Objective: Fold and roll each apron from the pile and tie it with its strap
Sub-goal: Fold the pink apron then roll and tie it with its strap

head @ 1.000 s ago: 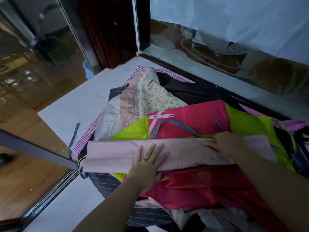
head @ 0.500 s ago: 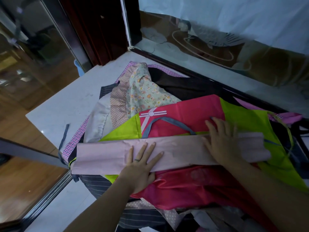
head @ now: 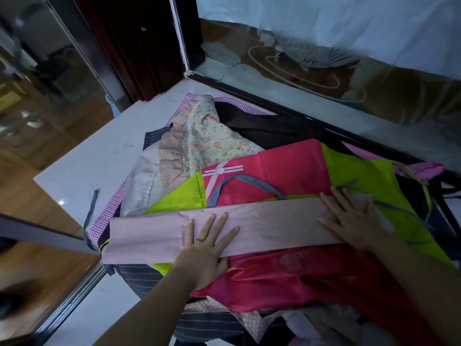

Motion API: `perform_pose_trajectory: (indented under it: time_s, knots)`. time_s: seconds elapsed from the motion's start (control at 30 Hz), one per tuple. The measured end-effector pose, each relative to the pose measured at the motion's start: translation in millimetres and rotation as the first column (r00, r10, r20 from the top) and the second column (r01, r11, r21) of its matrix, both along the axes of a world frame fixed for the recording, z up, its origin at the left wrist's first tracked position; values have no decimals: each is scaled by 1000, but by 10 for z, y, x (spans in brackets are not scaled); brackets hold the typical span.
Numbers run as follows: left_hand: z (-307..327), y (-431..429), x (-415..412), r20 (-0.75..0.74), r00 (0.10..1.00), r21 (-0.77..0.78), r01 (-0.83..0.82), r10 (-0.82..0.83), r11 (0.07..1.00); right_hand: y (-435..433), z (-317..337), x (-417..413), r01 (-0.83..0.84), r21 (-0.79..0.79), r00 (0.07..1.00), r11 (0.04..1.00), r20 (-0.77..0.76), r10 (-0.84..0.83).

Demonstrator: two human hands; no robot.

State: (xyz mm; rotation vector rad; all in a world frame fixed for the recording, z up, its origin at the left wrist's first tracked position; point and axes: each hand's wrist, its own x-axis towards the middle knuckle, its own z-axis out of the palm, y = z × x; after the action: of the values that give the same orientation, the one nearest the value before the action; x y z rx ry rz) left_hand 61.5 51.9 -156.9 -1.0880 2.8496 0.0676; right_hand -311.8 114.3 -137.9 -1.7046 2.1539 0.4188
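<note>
Left hand [head: 207, 245]: fingers straight and spread, palm flat on middle of folded pale-pink apron [head: 274, 221]; ring [head: 200, 239] on one finger. Right hand [head: 354, 221]: fingers straight, pressed flat on apron's right end. Neither hand grips. Pale-pink apron: long narrow band lying crosswise on top of apron pile [head: 287, 280]. Just behind band: magenta apron [head: 269, 161] with grey strap [head: 247, 178], lime-green apron [head: 369, 176], floral apron [head: 212, 138]. Pile rests on white bench [head: 94, 158].
</note>
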Motion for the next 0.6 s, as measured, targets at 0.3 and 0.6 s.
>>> perform_pose_trajectory:
  time_s: [0.3,0.6]
  knots:
    - [47,30,-8,34,999,29,-20,19,999,98,228,897,-335,-578,877,744,97,470]
    - [167,-37,52,74,997,178,-28,16,984,18,95,1380,-336,-524,842,783,206,499]
